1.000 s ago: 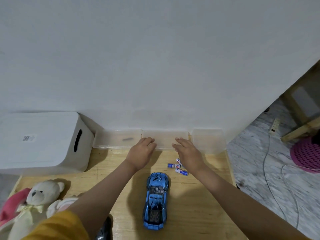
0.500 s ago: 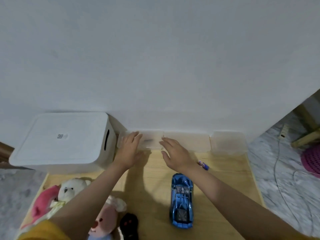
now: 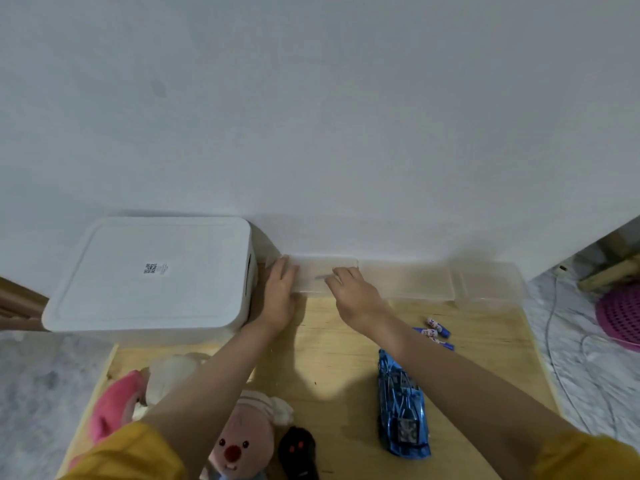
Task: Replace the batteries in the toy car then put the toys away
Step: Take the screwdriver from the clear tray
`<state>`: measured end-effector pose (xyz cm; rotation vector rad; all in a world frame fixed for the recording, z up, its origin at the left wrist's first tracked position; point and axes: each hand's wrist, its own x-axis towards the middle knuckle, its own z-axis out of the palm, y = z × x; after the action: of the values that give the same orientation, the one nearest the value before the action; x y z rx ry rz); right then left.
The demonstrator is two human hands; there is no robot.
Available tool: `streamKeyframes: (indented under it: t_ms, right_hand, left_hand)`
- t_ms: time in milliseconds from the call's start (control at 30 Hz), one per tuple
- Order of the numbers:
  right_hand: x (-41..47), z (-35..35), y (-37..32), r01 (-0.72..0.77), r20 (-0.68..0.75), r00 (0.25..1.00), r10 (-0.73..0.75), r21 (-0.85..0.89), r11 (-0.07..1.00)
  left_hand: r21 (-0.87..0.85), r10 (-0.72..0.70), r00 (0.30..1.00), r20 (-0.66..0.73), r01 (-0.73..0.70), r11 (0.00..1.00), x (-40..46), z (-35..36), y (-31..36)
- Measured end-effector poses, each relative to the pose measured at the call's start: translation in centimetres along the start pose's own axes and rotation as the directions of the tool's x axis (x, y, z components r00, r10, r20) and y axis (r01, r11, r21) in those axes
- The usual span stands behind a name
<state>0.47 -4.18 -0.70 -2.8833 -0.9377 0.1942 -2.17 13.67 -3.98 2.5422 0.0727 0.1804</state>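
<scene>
Glossy blue toy car [image 3: 401,410] lay on the pale wooden board [image 3: 485,375], small cylindrical batteries [image 3: 434,332] just beyond it. Left hand [image 3: 278,296] lay flat, fingers straight, on the left end of a translucent rectangular plastic box [image 3: 311,271]; right hand [image 3: 353,292] touched its lid with fingers loosely bent, gripping nothing clearly.

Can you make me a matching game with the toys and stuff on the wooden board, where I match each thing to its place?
Things:
1. shiny blue toy car
2. big white plastic lidded storage box
3. small blue-and-white batteries
4. pink plush animal with a red nose

Places:
A. far left, against the wall
B. near edge, beside the black remote
C. lying loose beyond the car's far end
D. under the right forearm

Pairs: 1-D, 2-A, 3-C, 4-B
</scene>
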Motion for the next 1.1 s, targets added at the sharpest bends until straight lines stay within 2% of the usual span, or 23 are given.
streamKeyframes:
  t_ms: [133,300,367,467,567,667,833,900,1100]
  right_hand:
    - [-0.1,0.6,-0.1,0.059,-0.039,0.997,-0.061,-0.051,0.997]
    - [1.0,0.4,-0.3,0.102,0.087,0.992,-0.088,-0.173,0.98]
    - [1.2,0.0,-0.3,0.116,0.096,0.99,-0.1,-0.178,0.977]
    - [1.1,-1.2,-0.3,0.113,0.101,0.99,-0.098,-0.153,0.982]
    - [1.3,-2.1,-0.1,0.082,0.128,0.989,-0.075,-0.051,0.995]
    - [1.9,-2.6,1.0,0.082,0.158,0.984,-0.08,-0.007,0.997]
    - [1.9,-2.5,1.8,0.099,0.129,0.987,-0.097,-0.008,0.995]
    - [1.7,-2.4,1.6,0.095,0.115,0.989,-0.093,-0.01,0.995]
    - [1.5,-2.7,1.3,0.111,0.14,0.984,-0.108,-0.014,0.994]
  left_hand:
    - [0.004,0.01,1.0,-0.004,-0.01,1.0,0.1,0.2,-0.1]
    - [0.046,0.063,0.997,0.04,-0.065,0.997,0.1,0.3,-0.3]
    - [0.052,0.071,0.997,0.043,-0.073,0.996,0.1,0.3,-0.2]
    - [0.084,0.058,0.998,0.017,-0.059,0.995,0.2,0.3,0.0]
    - [0.174,0.018,1.0,-0.003,-0.017,0.985,0.3,-0.2,0.6]
    - [0.218,-0.013,0.999,0.034,0.005,0.976,0.2,-0.8,1.3]
    - [0.088,0.015,0.987,0.16,-0.03,0.996,0.5,-1.0,0.5]
    - [0.017,0.007,0.988,0.152,-0.01,1.0,0.2,-0.8,0.3]
    - [0.007,-0.011,0.993,0.117,0.011,1.0,0.1,-0.3,0.4]
